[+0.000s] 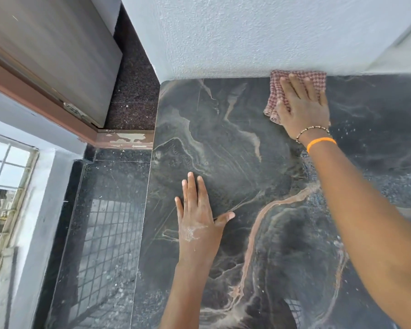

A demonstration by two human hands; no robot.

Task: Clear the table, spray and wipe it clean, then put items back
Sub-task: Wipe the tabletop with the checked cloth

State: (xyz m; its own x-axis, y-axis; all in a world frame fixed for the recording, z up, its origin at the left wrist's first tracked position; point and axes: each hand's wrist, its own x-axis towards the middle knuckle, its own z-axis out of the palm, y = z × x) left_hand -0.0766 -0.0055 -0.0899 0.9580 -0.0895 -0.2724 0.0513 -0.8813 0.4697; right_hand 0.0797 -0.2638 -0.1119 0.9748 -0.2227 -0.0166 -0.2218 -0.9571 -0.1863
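Observation:
A dark marbled table top (235,143) with pale veins fills the centre and right of the view. At its far edge, against the wall, lies a red-and-white checked cloth (274,96). My right hand (303,108) presses flat on that cloth with fingers spread, bracelets on the wrist. My left hand (198,214) rests flat on the table near its left edge, fingers apart, holding nothing; white residue shows on its back. Fine droplets or specks cover the table's right part.
A rough white wall (247,36) borders the table's far edge. Left of the table lies a dark speckled floor (105,222), a grey door (57,51) with a brown frame, and a barred window (5,186) at far left.

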